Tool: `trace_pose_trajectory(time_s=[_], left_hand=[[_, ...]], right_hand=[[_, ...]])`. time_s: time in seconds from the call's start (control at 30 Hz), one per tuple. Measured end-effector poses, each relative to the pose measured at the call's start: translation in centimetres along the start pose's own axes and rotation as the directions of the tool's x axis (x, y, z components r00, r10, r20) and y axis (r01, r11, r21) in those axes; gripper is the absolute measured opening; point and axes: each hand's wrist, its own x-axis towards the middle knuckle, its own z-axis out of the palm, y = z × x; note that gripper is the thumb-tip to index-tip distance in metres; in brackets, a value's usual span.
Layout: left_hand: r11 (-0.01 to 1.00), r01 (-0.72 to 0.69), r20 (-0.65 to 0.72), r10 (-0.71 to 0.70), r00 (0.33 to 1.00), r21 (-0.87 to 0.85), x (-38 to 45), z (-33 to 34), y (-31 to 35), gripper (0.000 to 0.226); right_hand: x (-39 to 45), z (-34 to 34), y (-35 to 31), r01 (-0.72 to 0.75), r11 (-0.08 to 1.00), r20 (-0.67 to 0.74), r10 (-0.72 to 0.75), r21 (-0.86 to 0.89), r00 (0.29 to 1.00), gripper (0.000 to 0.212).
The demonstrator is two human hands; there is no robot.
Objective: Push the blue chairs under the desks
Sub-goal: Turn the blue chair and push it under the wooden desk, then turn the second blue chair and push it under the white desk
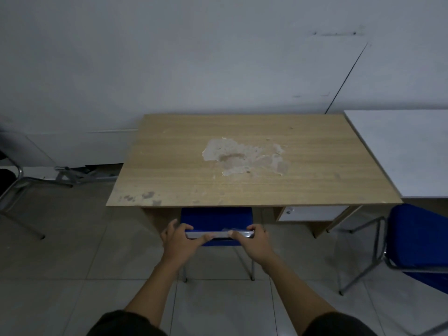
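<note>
A blue chair [216, 218] with a metal frame stands partly under the wooden desk [242, 180]; only the rear of its seat and its backrest top show. My left hand [180, 240] grips the left end of the backrest's top bar. My right hand [253, 242] grips the right end of the same bar. The chair's two rear legs rest on the tiled floor just in front of the desk. A second blue chair [417, 238] stands out in the open at the right, in front of a white desk [407, 151].
The wooden desk's top has a worn, peeled patch in the middle. A white wall runs behind both desks. At the far left stands a metal-framed chair [14, 187]. A white drawer unit [312, 213] sits under the desk's right side.
</note>
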Motion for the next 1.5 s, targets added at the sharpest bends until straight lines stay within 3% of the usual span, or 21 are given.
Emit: trace_pose_trajectory(time_s=[0.3, 0.43, 0.57, 0.63, 0.8, 1.0, 1.17, 1.33, 1.5], left_hand=[[1.000, -0.023, 0.001, 0.023, 1.000, 0.013, 6.6, -2.1, 1.9, 0.108], [0.999, -0.042, 0.004, 0.042, 0.999, 0.017, 7.4, -2.3, 2.0, 0.103], [0.991, -0.034, 0.040, 0.029, 0.999, 0.127, 6.6, -2.5, 2.1, 0.096], [0.980, -0.094, 0.009, 0.094, 0.996, 0.178, 5.8, -2.4, 2.7, 0.085], [0.946, -0.321, 0.033, 0.322, 0.946, -0.034, 1.8, 0.1, 7.7, 0.046], [0.890, -0.417, 0.159, 0.446, 0.881, -0.184, -5.7, 6.6, 17.2, 0.043], [0.840, -0.494, 0.191, 0.535, 0.823, -0.225, -12.0, 13.4, 25.8, 0.044], [0.820, -0.533, 0.194, 0.569, 0.799, -0.207, -18.7, 21.3, 33.5, 0.043], [0.745, -0.632, 0.260, 0.667, 0.698, -0.213, -26.3, 30.5, 40.8, 0.043]], right_hand=[[6.0, 0.2, -3.9, -0.009, 0.999, 0.002, 0.009, -0.035, 1.000, 0.068], [6.9, 0.1, -3.9, -0.004, 1.000, 0.004, 0.004, -0.020, 1.000, 0.070], [6.1, 0.3, -3.6, 0.007, 1.000, 0.011, -0.006, -0.030, 1.000, 0.090], [5.4, 0.5, -3.5, 0.039, 0.999, -0.038, -0.039, -0.020, 0.999, 0.097], [1.1, -1.6, -2.9, 0.141, 0.987, -0.204, -0.122, 0.078, 0.971, 0.065], [-5.0, -10.5, -0.4, 0.210, 0.976, -0.355, -0.177, 0.057, 0.918, 0.036], [-8.5, -22.6, 2.9, 0.238, 0.971, -0.448, -0.200, 0.029, 0.871, 0.058], [-13.6, -34.4, 8.6, 0.264, 0.964, -0.529, -0.210, 0.027, 0.822, 0.056], [-18.7, -44.5, 16.8, 0.222, 0.971, -0.610, -0.123, 0.088, 0.782, 0.057]])
